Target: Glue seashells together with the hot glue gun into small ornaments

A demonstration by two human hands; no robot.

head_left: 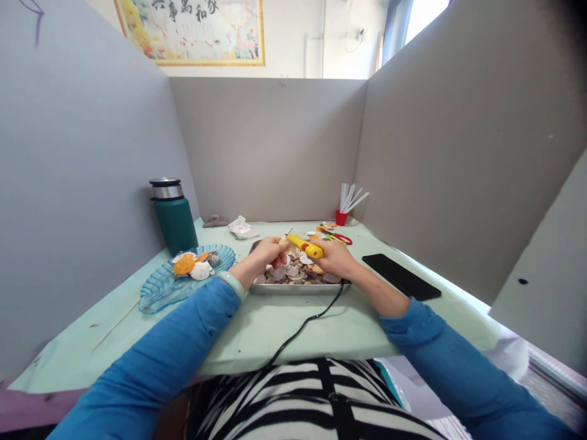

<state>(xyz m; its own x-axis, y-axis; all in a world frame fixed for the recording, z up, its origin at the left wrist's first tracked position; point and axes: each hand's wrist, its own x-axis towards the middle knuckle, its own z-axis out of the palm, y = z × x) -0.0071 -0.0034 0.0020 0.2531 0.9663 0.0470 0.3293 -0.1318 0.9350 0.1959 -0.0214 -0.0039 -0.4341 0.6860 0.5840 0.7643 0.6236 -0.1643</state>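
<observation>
A yellow glue gun [305,246] with a black cord [302,326] lies in my right hand [337,258], which is closed round its handle, nozzle aimed left. My left hand [266,253] is closed in a pinch on a small shell right at the nozzle tip. Both hands hover over a metal tray [298,288] filled with several pale and brown shells.
A blue glass dish [160,293] holding orange and white shells sits to the left, with a green flask [174,217] behind it. A black phone [401,276] lies to the right. Red scissors [342,238], a red cup of white sticks [342,215] and crumpled paper [242,228] stand behind. A thin stick [114,325] lies front left.
</observation>
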